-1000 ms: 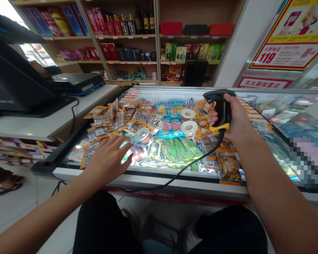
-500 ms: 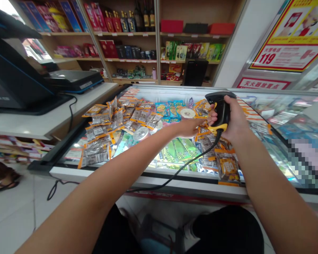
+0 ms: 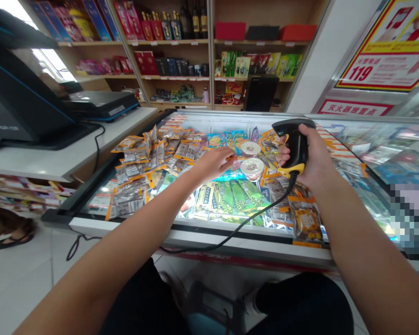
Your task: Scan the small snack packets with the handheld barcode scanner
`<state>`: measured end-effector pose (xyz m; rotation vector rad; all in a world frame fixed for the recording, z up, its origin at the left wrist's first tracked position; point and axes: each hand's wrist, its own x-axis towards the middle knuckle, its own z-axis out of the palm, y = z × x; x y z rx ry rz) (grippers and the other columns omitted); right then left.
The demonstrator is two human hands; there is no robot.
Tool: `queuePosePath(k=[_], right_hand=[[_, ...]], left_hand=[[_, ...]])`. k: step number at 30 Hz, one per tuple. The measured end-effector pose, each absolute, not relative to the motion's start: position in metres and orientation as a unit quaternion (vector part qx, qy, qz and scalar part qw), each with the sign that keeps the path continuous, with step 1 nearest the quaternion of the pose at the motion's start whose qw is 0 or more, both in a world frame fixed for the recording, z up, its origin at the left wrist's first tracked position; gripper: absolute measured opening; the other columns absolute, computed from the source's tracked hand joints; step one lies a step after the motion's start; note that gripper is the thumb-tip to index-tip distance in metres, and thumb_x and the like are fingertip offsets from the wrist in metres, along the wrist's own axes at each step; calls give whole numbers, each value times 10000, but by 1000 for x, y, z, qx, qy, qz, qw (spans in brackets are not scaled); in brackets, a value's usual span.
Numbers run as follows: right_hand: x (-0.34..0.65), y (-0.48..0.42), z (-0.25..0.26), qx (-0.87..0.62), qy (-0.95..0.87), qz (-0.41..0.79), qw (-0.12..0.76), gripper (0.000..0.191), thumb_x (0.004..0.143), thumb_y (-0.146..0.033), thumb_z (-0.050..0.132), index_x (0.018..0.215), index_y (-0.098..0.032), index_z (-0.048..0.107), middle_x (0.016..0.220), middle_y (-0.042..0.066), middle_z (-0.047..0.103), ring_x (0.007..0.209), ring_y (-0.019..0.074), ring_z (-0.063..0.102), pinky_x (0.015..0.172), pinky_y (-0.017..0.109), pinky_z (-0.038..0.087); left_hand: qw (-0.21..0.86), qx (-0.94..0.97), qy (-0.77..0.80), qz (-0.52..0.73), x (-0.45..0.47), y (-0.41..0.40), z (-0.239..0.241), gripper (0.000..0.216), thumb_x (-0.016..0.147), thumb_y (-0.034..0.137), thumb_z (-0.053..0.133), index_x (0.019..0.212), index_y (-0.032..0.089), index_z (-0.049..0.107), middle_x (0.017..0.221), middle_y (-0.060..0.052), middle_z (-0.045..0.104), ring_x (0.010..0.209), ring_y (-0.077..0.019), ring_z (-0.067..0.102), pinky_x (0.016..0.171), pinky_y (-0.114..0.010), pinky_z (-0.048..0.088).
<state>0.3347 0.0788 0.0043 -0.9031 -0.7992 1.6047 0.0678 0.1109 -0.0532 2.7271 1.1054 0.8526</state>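
My right hand is wrapped round a black and yellow barcode scanner, held above the freezer's glass top. Its black cord runs down to the left across the front edge. My left hand hovers over the packets at mid-glass, fingers bent and thumb apart; nothing held shows in it. Just right of it stand two lidded tubs, a nearer one and a farther one. Green pea-pictured packets lie in front. Brown packets with orange edges are heaped on the left.
The chest freezer spans the front. At left, a counter carries a black till machine and a scale. Shelves of goods stand behind. A stool is between my legs, and someone's sandalled foot is at far left.
My left hand has drawn back leftward from beside the scanner, and the nearer tub now shows where it was. My right hand still holds the scanner in about the same place. The view has shifted slightly.
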Motion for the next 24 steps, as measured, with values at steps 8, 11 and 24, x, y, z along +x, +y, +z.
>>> queuePosePath(k=[8, 11, 24], right_hand=[[328, 73, 7, -396, -377, 688, 478, 300, 869, -525, 609, 871, -225, 627, 575, -9, 499, 496, 119, 403, 445, 254, 388], [327, 71, 5, -408, -399, 681, 459, 312, 895, -531, 575, 869, -224, 622, 559, -11, 494, 482, 118, 412, 448, 254, 402], [315, 57, 1, -496, -504, 665, 241, 435, 898, -638, 547, 905, -207, 603, 545, 38, 585, 419, 168, 527, 370, 271, 419]], left_hand=[[73, 795, 419, 431, 61, 143, -59, 261, 995, 313, 550, 1211, 185, 619, 1141, -95, 711, 1016, -185, 669, 903, -344, 542], [3, 845, 396, 360, 50, 144, -60, 263, 981, 303, 569, 1214, 204, 640, 1310, -124, 620, 1229, -233, 584, 1063, -417, 468], [13, 903, 410, 131, 52, 132, -69, 491, 958, 471, 563, 1398, 257, 590, 1452, -129, 572, 1318, -323, 518, 1081, -525, 379]])
